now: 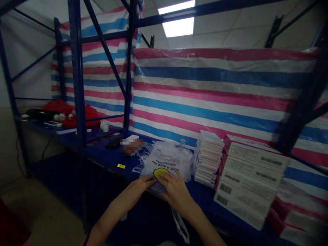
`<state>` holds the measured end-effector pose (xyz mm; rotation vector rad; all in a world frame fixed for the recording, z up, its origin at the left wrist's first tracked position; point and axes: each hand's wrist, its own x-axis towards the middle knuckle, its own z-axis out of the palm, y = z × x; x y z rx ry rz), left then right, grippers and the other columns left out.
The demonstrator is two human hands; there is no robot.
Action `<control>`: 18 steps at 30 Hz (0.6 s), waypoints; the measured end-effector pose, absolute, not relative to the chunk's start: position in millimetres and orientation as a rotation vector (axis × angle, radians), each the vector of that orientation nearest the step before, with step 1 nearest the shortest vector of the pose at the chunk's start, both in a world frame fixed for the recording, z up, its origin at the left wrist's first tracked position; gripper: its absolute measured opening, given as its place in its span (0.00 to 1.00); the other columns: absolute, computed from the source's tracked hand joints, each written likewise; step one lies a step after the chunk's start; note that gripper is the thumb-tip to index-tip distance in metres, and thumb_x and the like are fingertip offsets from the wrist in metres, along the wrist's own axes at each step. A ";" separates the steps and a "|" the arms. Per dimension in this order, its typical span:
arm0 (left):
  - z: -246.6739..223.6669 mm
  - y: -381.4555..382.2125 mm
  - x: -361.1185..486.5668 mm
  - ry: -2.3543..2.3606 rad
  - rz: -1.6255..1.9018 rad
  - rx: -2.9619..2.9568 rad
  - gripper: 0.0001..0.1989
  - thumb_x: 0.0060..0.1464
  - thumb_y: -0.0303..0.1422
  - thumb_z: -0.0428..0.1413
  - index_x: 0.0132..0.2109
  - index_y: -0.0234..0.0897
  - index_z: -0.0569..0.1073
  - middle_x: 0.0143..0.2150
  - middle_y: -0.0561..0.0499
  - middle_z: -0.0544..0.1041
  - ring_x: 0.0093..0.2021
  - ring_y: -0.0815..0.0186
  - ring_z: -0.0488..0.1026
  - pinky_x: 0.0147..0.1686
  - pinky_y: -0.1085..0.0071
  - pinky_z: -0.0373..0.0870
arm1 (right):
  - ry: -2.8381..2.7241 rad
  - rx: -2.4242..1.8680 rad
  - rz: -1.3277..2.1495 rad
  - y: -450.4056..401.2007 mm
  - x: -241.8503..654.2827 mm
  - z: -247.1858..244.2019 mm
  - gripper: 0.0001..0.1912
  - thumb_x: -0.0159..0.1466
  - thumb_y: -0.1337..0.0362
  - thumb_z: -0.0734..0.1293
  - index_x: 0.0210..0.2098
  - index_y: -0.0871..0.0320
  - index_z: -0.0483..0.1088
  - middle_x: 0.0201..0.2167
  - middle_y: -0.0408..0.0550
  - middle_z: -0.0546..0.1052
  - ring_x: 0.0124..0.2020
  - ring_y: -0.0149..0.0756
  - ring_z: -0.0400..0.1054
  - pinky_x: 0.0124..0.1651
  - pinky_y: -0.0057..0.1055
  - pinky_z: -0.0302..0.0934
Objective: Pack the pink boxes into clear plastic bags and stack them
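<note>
A pile of clear and white plastic bags (167,153) lies on the blue shelf, the top one printed with a yellow round figure and "HAVE A NICE DAY" upside down to me. My left hand (138,187) touches the near left edge of the pile, fingers stretched toward the yellow print. On the right, my right hand (175,188) rests on the top bag with its fingers spread, partly over the print. Both hands look open, though the thumb undersides are hidden. A loose bag handle (180,225) hangs below the shelf edge under my right wrist.
Right of the bags stand a stack of thin boxes (208,159) and larger barcoded cartons (252,182). A small clear jar (182,142) sits behind the bags. Leftward are a yellow label (121,166), a black object (114,142), white jars (104,125) and a blue rack post (77,85).
</note>
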<state>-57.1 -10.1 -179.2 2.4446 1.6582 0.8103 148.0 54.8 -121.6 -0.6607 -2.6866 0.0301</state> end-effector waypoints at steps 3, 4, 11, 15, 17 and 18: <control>-154.9 -22.0 -54.2 1.549 0.770 2.397 0.23 0.56 0.23 0.43 0.56 0.48 0.64 0.56 0.52 0.66 0.55 0.66 0.63 0.56 0.64 0.60 | -2.681 -0.766 0.060 60.4 147.2 -127.8 0.12 0.61 0.66 0.61 0.42 0.50 0.70 0.44 0.42 0.74 0.48 0.36 0.64 0.59 0.45 0.42; -147.7 -25.9 -53.3 1.550 0.763 2.395 0.22 0.56 0.23 0.43 0.55 0.47 0.65 0.55 0.52 0.67 0.55 0.66 0.64 0.55 0.65 0.60 | -2.678 -0.764 0.055 61.5 147.6 -128.5 0.11 0.61 0.67 0.60 0.39 0.49 0.72 0.42 0.40 0.74 0.48 0.36 0.64 0.60 0.46 0.40; -111.7 -34.3 -30.1 2.100 0.674 2.533 0.23 0.54 0.19 0.39 0.53 0.41 0.66 0.55 0.48 0.68 0.56 0.62 0.62 0.56 0.56 0.57 | -2.704 -0.958 -0.168 37.1 141.0 -118.5 0.19 0.55 0.75 0.60 0.45 0.56 0.67 0.43 0.51 0.73 0.47 0.41 0.65 0.56 0.47 0.45; -133.8 -49.8 27.6 2.401 0.986 2.732 0.24 0.54 0.20 0.38 0.55 0.39 0.64 0.56 0.44 0.66 0.58 0.59 0.59 0.57 0.50 0.53 | -2.647 -1.147 -0.303 38.7 145.8 -102.3 0.17 0.60 0.76 0.53 0.43 0.58 0.67 0.38 0.52 0.74 0.37 0.40 0.69 0.40 0.36 0.56; -161.4 -57.7 58.4 2.031 1.191 3.150 0.19 0.56 0.25 0.40 0.50 0.40 0.68 0.54 0.45 0.69 0.56 0.61 0.62 0.55 0.60 0.58 | -2.590 -1.143 -0.321 42.3 150.0 -94.7 0.16 0.62 0.74 0.53 0.43 0.56 0.67 0.38 0.50 0.74 0.38 0.40 0.68 0.39 0.36 0.55; -174.1 -58.8 69.9 1.833 1.266 3.290 0.17 0.56 0.26 0.42 0.48 0.44 0.69 0.52 0.49 0.71 0.53 0.65 0.65 0.54 0.66 0.60 | -2.556 -1.139 -0.328 43.0 151.5 -91.7 0.16 0.62 0.73 0.53 0.44 0.55 0.66 0.38 0.49 0.74 0.40 0.40 0.68 0.40 0.36 0.55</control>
